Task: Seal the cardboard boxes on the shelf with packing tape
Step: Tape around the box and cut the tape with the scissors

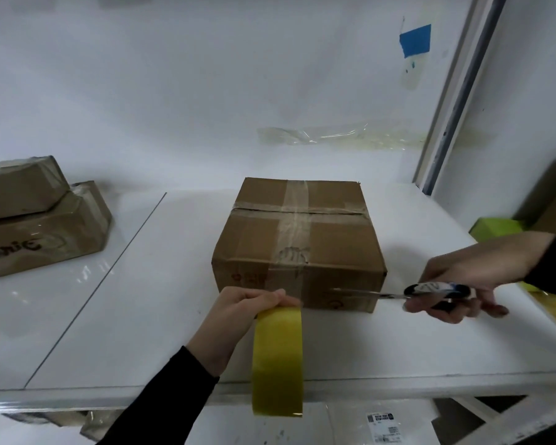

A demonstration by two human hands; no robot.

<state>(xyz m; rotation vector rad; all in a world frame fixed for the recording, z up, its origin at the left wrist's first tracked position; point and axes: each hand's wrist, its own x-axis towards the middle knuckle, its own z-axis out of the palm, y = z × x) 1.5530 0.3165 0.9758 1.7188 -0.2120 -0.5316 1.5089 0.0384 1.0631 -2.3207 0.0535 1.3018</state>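
cardboard box (299, 239) sits mid-way along the white shelf (142, 300), tape crossing its top. the left hand (238, 316) grips the packing tape roll (278, 358) just before its front face, while the right hand (469, 284) holds scissors (398, 295) pointed toward the roll. a slack cut could let the tape end curl onto itself, or the blades nick fingers.

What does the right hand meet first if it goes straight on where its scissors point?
Likely the top of the tape roll, where the left hand grips it: the scissors in the right hand point left along the front of the cardboard box. Depth is unclear; the blades may graze the box first.
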